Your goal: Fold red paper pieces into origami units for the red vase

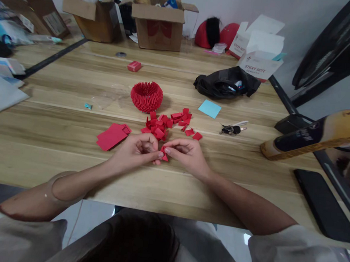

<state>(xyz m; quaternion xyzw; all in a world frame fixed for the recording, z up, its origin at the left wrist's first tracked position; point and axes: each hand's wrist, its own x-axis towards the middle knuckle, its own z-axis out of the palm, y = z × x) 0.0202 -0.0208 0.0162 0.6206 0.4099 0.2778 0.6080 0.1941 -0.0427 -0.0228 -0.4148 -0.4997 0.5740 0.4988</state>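
My left hand and my right hand meet near the table's front edge, both pinching one small folded red paper piece between thumbs and fingertips. Just beyond them lies a loose heap of folded red paper pieces. A stack of flat red paper sheets lies to the left of my left hand. Farther back stands a round red bowl-shaped paper model built of such pieces.
On the wooden table are a blue sticky note, keys, a black plastic bag, a sticky-note box, cardboard boxes at the back, a black phone and a yellow-and-black object at right.
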